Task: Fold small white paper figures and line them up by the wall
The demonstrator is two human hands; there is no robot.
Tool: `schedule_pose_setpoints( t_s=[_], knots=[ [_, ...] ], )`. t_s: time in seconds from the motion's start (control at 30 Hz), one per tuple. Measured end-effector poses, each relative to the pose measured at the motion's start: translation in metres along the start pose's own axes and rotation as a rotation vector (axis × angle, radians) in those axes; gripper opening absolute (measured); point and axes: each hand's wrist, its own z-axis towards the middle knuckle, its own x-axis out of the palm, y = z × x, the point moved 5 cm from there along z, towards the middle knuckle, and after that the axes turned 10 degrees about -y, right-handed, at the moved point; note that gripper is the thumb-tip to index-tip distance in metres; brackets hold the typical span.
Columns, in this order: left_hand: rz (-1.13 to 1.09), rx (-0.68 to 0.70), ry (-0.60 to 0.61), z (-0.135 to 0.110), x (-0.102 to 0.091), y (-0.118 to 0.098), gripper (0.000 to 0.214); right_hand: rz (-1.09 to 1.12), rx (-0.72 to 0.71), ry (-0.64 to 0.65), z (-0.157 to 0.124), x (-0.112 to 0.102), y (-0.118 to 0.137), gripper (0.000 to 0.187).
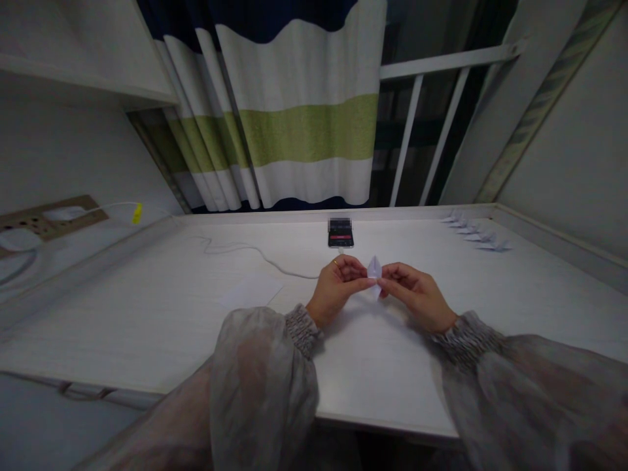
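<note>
A small piece of folded white paper point(375, 268), pointed at the top and bottom, is held upright above the white desk. My left hand point(341, 284) pinches its left side between thumb and fingers. From the other side, my right hand point(415, 292) grips it the same way, and both thumbs meet near its middle. The fingertips behind the paper are partly hidden. To the left of my left hand lies a flat sheet of white paper point(252, 290).
A phone point(340, 233) stands at the back of the desk point(147, 307), with a white cable point(265, 256) running leftward. Several folded paper figures point(473, 232) sit in a row at the back right. A curtain point(304, 131) hangs behind, and a power strip point(53, 219) is on the left wall.
</note>
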Motion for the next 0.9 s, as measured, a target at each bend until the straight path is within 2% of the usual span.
schedule_pose_setpoints(
  t_s=[0.27, 0.63, 0.9],
  knots=[
    [0.026, -0.051, -0.031, 0.0009, -0.0006, 0.0012, 0.033, -0.030, 0.028, -0.028, 0.0015, -0.0024, -0.0037, 0.022],
    [-0.093, -0.132, 0.020, 0.0005, 0.0040, 0.0086, 0.036, -0.044, 0.007, -0.007, 0.0000, 0.0014, -0.0042, 0.022],
    [-0.007, -0.074, -0.032, -0.0003, 0.0006, 0.0046, 0.040, -0.129, -0.003, -0.042, 0.0002, 0.0008, -0.0056, 0.025]
  ],
)
